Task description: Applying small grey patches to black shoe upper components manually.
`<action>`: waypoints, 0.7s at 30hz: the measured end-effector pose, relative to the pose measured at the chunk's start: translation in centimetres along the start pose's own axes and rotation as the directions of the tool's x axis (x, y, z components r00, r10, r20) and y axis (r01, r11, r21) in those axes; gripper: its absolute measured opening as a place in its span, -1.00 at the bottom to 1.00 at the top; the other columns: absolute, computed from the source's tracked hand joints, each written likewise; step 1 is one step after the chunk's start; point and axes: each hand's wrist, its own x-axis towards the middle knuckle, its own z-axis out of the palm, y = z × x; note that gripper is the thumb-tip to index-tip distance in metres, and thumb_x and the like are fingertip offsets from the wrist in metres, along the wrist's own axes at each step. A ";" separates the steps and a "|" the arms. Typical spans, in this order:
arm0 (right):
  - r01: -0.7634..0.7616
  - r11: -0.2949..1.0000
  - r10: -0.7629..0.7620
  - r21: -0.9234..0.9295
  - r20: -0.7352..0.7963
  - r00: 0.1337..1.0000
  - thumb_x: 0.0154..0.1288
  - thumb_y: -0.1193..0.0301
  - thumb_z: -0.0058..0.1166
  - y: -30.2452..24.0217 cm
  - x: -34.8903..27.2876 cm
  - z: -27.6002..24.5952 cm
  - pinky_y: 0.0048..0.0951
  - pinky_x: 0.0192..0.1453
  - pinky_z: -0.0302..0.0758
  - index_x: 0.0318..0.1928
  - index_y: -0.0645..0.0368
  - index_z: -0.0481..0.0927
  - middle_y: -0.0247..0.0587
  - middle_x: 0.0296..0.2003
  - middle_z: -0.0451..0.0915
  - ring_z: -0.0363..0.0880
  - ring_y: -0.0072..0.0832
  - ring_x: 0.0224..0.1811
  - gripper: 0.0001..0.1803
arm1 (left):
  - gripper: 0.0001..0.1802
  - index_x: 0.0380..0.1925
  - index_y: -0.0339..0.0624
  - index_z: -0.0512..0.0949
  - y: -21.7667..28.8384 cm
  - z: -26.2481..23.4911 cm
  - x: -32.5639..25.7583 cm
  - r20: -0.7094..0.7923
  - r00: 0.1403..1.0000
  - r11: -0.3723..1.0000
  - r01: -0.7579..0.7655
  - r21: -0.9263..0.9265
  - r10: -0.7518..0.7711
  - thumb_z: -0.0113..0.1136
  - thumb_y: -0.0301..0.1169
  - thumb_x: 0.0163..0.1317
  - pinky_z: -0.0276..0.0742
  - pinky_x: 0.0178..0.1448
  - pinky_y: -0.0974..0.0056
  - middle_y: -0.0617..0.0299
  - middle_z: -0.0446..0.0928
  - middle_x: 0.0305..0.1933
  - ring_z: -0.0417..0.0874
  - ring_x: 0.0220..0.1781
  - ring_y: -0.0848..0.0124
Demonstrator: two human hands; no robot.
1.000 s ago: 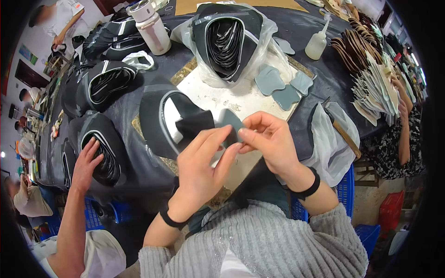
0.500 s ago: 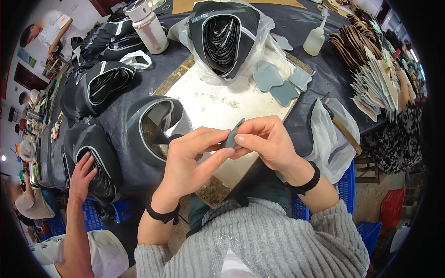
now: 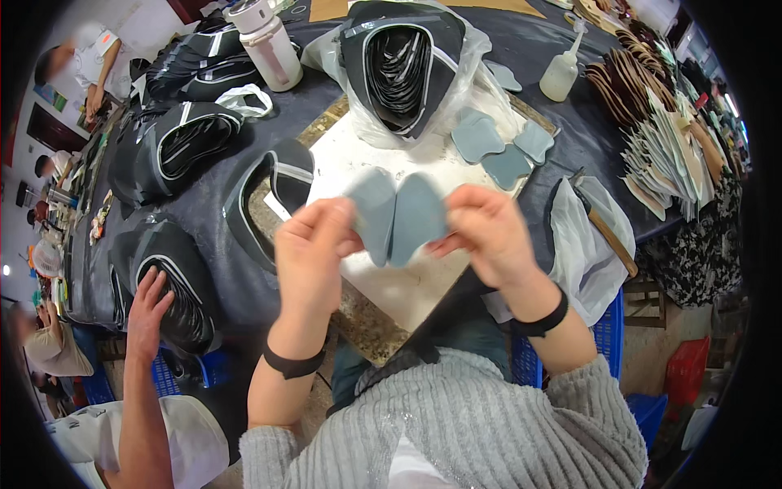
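Note:
My left hand and my right hand together hold a grey-blue, butterfly-shaped soft piece spread open above the white work board. Each hand pinches one wing of it. Several more grey-blue pieces lie on the board to the right. A black shoe upper with white trim lies at the board's left edge. A clear bag holding a stack of black uppers stands at the back of the board.
Stacks of black uppers cover the dark table to the left. Another person's hand rests on one stack at lower left. A white tumbler, a glue bottle, fanned brown and white cut pieces and a brush stand around.
The grey-blue piece was folded and pinched between both hands; now it is spread open and lifted closer to the camera. The black upper has left my left hand and lies on the table.

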 end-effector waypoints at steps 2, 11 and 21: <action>0.147 0.988 -0.152 -0.043 -0.187 0.971 0.18 0.52 -0.04 -1.2 0.5 -3.6 -0.51 -0.43 0.60 -0.33 0.33 0.49 -0.18 -0.45 0.57 0.61 -0.42 -0.49 -0.89 | -0.84 -0.36 -0.35 0.53 1.0 -0.6 0.8 -0.125 0.990 0.975 -0.093 -0.200 0.068 0.10 -0.43 0.20 0.57 -0.35 0.40 0.17 0.58 -0.42 0.60 -0.46 0.46; 0.331 0.565 -0.561 -0.756 -0.058 0.826 0.08 0.41 0.22 -3.2 0.6 1.9 -0.55 -0.12 0.41 -0.19 0.21 0.51 -0.34 -0.36 0.55 0.51 -0.52 -0.26 -0.72 | -0.91 -0.35 -0.32 0.53 1.4 1.6 -0.3 -0.129 0.965 0.964 -0.243 -0.108 0.229 0.15 -0.53 0.14 0.60 -0.24 0.37 0.15 0.59 -0.35 0.61 -0.38 0.46; -0.026 0.988 0.011 -0.153 -0.096 0.995 0.25 0.44 0.02 0.8 -0.2 -0.7 -0.65 -0.29 0.51 -0.12 0.27 0.46 -0.30 -0.31 0.57 0.54 -0.65 -0.39 -0.78 | -0.68 -0.29 -0.38 0.49 2.8 -5.8 -3.5 0.328 0.800 0.063 -0.412 0.909 0.502 0.30 -0.54 -0.10 0.41 0.03 0.31 0.04 0.54 -0.26 0.57 -0.15 0.32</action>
